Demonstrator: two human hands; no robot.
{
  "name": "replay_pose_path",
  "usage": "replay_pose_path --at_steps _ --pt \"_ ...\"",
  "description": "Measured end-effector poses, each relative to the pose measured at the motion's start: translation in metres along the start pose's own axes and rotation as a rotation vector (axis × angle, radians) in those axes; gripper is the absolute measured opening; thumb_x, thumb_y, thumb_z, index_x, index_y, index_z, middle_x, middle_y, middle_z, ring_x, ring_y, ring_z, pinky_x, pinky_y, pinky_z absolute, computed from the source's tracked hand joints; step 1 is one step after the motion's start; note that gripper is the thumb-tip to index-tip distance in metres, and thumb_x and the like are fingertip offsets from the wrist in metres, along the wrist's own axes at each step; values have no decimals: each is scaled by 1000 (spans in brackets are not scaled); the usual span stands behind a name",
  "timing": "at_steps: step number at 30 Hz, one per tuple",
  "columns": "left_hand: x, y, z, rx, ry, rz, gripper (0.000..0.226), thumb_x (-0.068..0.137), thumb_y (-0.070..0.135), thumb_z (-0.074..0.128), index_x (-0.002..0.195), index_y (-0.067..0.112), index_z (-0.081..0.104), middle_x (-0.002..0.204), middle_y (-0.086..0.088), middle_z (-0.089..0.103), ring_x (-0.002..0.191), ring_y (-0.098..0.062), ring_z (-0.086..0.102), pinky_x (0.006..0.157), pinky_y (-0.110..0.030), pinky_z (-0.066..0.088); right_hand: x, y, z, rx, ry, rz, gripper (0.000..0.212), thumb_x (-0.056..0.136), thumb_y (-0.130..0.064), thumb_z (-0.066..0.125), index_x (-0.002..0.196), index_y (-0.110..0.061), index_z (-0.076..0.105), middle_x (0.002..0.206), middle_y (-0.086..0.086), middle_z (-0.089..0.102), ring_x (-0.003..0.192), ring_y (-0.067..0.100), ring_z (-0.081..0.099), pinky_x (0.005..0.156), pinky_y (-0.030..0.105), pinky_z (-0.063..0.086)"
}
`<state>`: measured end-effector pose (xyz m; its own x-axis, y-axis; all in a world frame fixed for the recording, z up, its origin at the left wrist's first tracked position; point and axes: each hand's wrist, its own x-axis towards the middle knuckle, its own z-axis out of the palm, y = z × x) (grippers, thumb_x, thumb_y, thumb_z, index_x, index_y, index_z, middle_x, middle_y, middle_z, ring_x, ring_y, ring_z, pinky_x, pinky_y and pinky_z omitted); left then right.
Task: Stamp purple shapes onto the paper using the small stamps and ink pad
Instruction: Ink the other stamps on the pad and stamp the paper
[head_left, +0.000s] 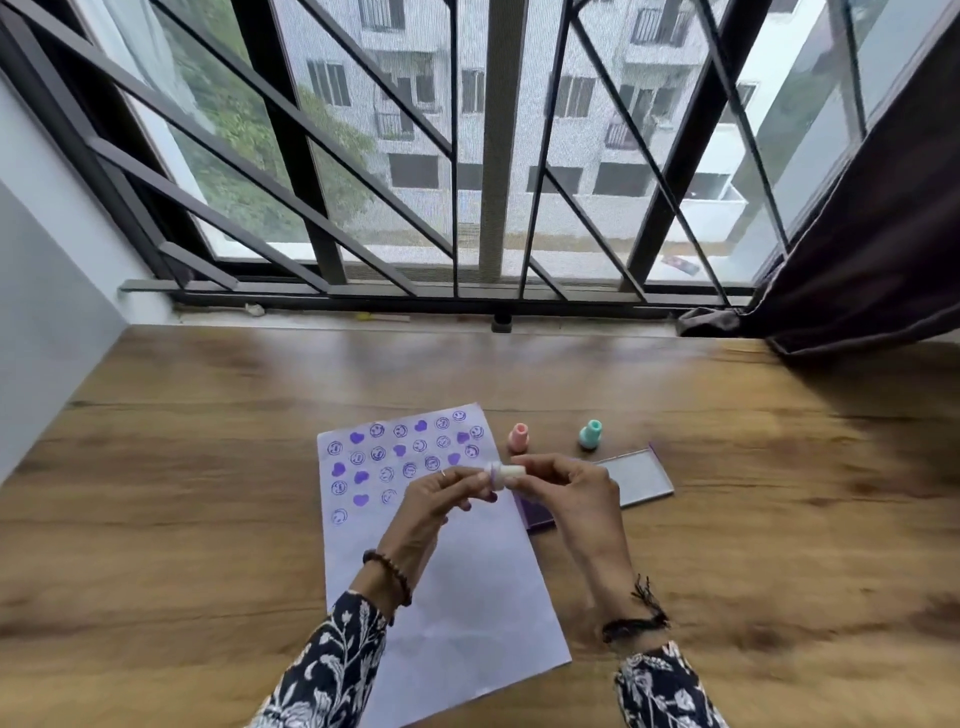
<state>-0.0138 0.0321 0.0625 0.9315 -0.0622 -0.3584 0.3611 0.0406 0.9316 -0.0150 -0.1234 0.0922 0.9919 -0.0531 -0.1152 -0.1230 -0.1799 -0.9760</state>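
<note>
Hands (441, 499) (566, 493) pinch stamp (501, 475) (above paper (467, 597)).

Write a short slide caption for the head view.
Both hands hold a small stamp above the half-stamped paper.

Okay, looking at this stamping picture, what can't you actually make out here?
Head view only:
- Stamp held between left hand and right hand: its printing face and shape are blurred and covered by fingers.
- Ink pad: mostly hidden behind the right hand.
- Pink stamp and teal stamp: designs face down, unseen.
- Paper: near edge hidden by the left sleeve.
</note>
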Motion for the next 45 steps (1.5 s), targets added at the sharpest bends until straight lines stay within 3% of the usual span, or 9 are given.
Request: replay_pose_path --at_steps 3,6,10,22,27,30,35,38,45 --pt "7 -10 2 91 -32 71 17 85 19 59 77 25 73 68 11 75 71 4 61 61 -4 41 11 6 0 -133 -25 30 10 67 -24 80 72 -31 74 70 -15 74 72 -3 68 67 10 52" --pt "21 -24 6 409 95 138 18 84 27 60 101 25 67 102 3 71 93 -10 60 83 -23 31 30 13 2 -470 58 -40 9 80 -21 68 88 -21 73 88 -2 71 77 9 62 66 18 43" --pt "38 -29 10 888 284 322 44 86 29 57 128 26 46 122 1 60 112 -19 51 84 -28 19 59 14 -4 -808 186 -172 18 89 -11 55 104 -12 65 109 9 58 84 23 61 67 22 39" --pt "51 -42 2 837 314 337 48 85 19 55 130 27 42 116 4 61 107 -15 52 80 -20 13 82 27 3 -916 176 -226 26 86 -15 57 112 -18 61 112 5 58 89 23 62 68 32 50" --pt "51 -33 6 764 337 369 37 86 17 57 123 19 52 123 -2 61 115 -20 53 96 -29 24 80 24 23 -898 -62 -167 25 89 -15 51 112 -17 60 110 9 65 100 27 58 81 37 51" --pt "42 -22 12 477 300 348 33 83 13 63 116 15 59 119 -6 64 109 -16 57 94 -23 41 70 22 20 -644 -11 -115 15 86 -14 58 98 -16 67 92 3 69 93 22 61 83 39 52" --pt "29 -4 10 104 280 290 25 78 18 69 101 27 66 102 -1 72 94 -11 66 78 -16 53 45 11 19 279 -139 126 15 83 -18 66 78 -29 74 78 -12 76 80 2 69 64 11 53" --pt "19 4 16 37 270 323 19 74 21 73 88 33 70 89 8 73 86 -5 67 75 -16 54 37 13 16 527 -192 237 13 83 -21 64 92 -16 73 87 -4 76 89 9 68 70 14 55" --pt "6 17 27 51 306 465 22 66 37 74 84 24 71 84 4 72 74 -7 64 64 -14 50 20 7 21 818 -169 363 21 75 -28 63 79 -15 78 78 -3 76 73 5 68 68 15 58"
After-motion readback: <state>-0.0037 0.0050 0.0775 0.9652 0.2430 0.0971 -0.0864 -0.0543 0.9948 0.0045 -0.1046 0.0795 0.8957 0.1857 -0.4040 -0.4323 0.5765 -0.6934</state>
